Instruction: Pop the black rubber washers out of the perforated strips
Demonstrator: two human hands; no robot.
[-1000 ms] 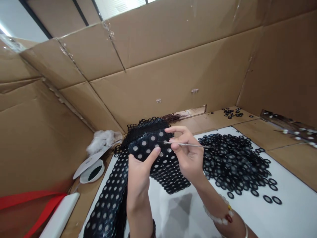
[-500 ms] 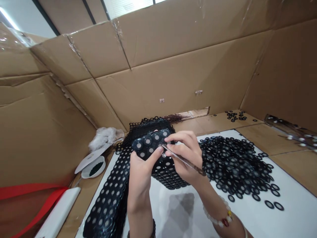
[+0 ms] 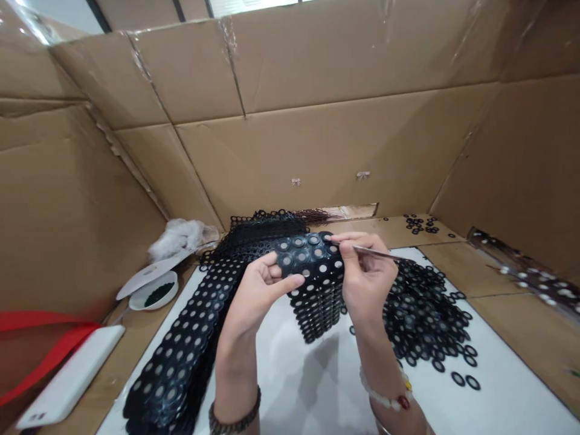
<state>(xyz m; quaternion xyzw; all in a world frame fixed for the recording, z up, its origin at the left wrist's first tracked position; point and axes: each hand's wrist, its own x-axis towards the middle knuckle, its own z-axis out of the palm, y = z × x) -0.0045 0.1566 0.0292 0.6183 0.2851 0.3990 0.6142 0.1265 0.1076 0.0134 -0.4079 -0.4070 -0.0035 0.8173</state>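
Observation:
A black rubber sheet [image 3: 312, 278] full of round holes and rings is held up over the white mat [image 3: 317, 386]. My left hand [image 3: 258, 290] grips its left part, thumb pressed on top. My right hand [image 3: 367, 275] pinches a thin metal pick [image 3: 378, 254], whose tip touches the sheet's upper right edge. More of the black punched strip [image 3: 181, 356] trails down to the lower left. A heap of loose black rings [image 3: 426, 314] lies just right of my right hand.
Cardboard walls [image 3: 317, 139] enclose the work area on three sides. At the left sit a white dish with dark contents [image 3: 154, 293], white fluff [image 3: 181, 235], a white phone-like slab [image 3: 67, 377] and a red strap [image 3: 40, 344]. A few rings [image 3: 419, 223] lie at the back right.
The pick has swung up from a slanted hold to nearly level, its tip now at the sheet's right edge. Both hands and the sheet shifted right in view as the camera tilted.

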